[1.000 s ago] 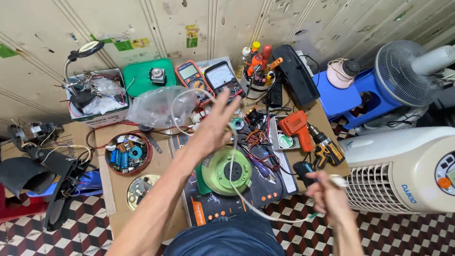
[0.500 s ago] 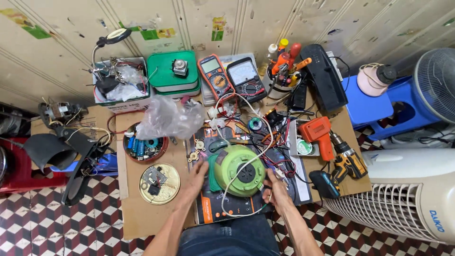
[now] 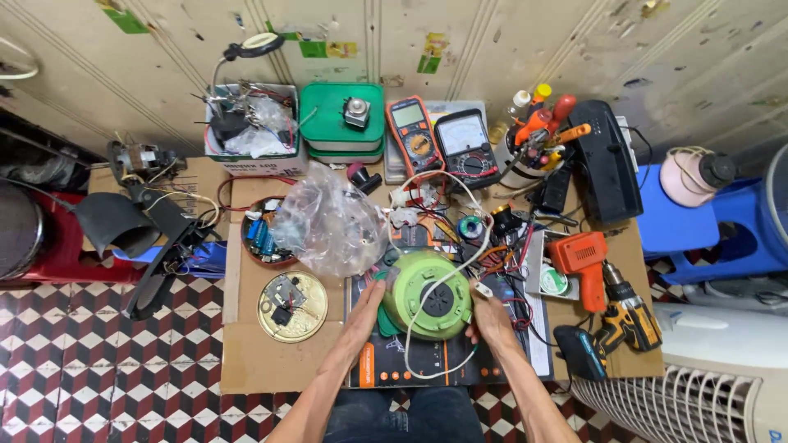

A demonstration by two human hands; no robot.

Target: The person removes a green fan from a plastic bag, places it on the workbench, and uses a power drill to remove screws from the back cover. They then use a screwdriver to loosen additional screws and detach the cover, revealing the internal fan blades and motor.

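Both hands grip a round green appliance housing (image 3: pixel 427 295) near the table's front edge, left hand (image 3: pixel 367 305) and right hand (image 3: pixel 491 316) cupping opposite sides, white cord (image 3: pixel 435 287) draped across it.

On the cluttered bench (image 3: pixel 271 361) sit two meters (image 3: pixel 443 139) (side by side), a green box (image 3: pixel 341 123), a clear plastic bag (image 3: pixel 324 221) — and, rightward, an orange drill (image 3: pixel 584 261).

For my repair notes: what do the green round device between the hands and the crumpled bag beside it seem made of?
Green round device: likely moulded plastic, with a smooth, slightly glossy shell. Crumpled bag: thin clear plastic film, see-through and creased with shiny highlights.
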